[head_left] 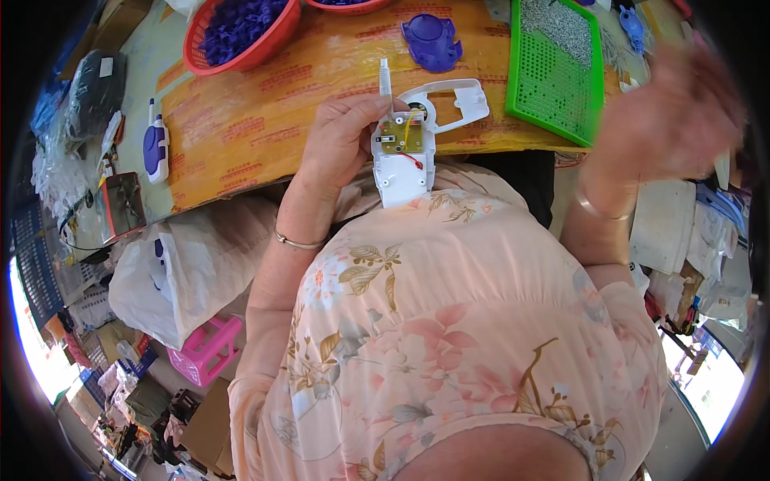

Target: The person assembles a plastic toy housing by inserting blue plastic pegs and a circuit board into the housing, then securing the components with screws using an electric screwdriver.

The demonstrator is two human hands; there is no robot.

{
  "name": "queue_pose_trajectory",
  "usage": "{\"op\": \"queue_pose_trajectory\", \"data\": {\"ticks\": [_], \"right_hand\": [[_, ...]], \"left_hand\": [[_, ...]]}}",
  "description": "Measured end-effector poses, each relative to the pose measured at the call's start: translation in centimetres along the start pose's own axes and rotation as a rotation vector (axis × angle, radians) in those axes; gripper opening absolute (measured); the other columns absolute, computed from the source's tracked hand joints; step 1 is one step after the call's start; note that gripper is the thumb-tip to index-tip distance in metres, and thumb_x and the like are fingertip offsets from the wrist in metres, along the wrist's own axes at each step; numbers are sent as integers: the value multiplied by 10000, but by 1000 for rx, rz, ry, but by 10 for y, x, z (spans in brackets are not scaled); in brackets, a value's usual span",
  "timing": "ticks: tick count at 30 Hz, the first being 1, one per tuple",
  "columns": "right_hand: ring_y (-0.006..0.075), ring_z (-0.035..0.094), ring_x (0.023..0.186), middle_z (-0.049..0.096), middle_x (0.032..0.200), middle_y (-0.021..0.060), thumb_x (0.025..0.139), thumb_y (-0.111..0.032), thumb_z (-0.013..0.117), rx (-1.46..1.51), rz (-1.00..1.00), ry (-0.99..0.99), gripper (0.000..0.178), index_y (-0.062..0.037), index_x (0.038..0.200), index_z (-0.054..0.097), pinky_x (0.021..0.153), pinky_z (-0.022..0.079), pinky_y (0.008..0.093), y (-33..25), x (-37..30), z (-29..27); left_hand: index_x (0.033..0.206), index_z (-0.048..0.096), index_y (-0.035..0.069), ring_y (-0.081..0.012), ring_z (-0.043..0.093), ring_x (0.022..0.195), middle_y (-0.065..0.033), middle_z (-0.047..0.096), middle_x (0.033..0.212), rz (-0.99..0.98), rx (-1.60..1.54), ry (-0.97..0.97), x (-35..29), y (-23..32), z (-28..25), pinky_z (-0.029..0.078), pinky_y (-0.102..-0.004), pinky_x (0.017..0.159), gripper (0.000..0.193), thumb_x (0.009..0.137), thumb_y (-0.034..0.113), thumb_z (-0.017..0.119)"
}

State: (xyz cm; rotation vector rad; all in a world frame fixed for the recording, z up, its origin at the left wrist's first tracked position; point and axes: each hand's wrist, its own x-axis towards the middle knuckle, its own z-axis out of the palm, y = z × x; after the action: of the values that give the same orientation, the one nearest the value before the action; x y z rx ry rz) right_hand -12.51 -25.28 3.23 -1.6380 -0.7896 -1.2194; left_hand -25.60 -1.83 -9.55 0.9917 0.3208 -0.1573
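My left hand (pixel 338 138) is closed round the upper left side of a white plastic housing (pixel 403 178) at the table's near edge. A small green circuit board (pixel 403 136) with yellow and red wires sits in the housing's open face. A white looped frame (pixel 459 106) extends from its upper right. Blurred by motion, my right hand (pixel 682 116) is raised at the right, just beyond the green tray (pixel 596 88); its fingers cannot be made out. Small metal screws (pixel 557 28) are heaped at the tray's far end.
A purple plastic cover (pixel 433 42) lies beyond the housing. At the far left stands a red basket (pixel 241 66) of purple parts. A purple-and-white device (pixel 156 144) rests near the table's left edge. Below that edge are a white bag (pixel 196 264) and a pink stool (pixel 207 351).
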Motion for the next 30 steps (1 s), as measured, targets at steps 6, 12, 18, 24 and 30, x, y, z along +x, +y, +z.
{"op": "queue_pose_trajectory", "data": {"ticks": [6,12,18,24,30], "right_hand": [[178,607,903,636,1002,60,854,-70,604,532,821,89,393,-14,1234,521,746,479,301,36,17,15],[126,573,959,609,1094,75,855,-139,634,510,789,-313,592,-23,1377,380,786,460,270,68,10,26],[97,605,872,643,1024,40,872,-104,612,732,740,-503,391,-15,1239,510,725,471,225,92,12,58],[125,589,836,611,918,20,754,0,546,933,651,-376,379,4,1132,569,808,471,233,76,19,75],[111,583,860,613,929,16,725,73,532,1252,796,-649,316,33,1033,590,750,472,246,60,15,60]], "left_hand": [[948,672,-57,-118,622,638,-93,673,802,12,40,26,0,-1,0,505,-238,568,235,894,135,547],[942,676,-53,-97,613,643,-79,671,795,21,77,27,0,-1,3,492,-229,570,242,890,152,557],[935,667,-64,-85,568,662,-45,644,779,18,206,72,1,1,0,428,-204,584,271,885,169,538],[977,633,-112,-207,645,806,-165,667,916,11,133,54,1,1,-5,526,-320,746,273,879,115,519],[992,635,-109,-200,654,750,-161,674,894,22,106,62,1,-3,-7,543,-313,703,290,888,133,513]]}}
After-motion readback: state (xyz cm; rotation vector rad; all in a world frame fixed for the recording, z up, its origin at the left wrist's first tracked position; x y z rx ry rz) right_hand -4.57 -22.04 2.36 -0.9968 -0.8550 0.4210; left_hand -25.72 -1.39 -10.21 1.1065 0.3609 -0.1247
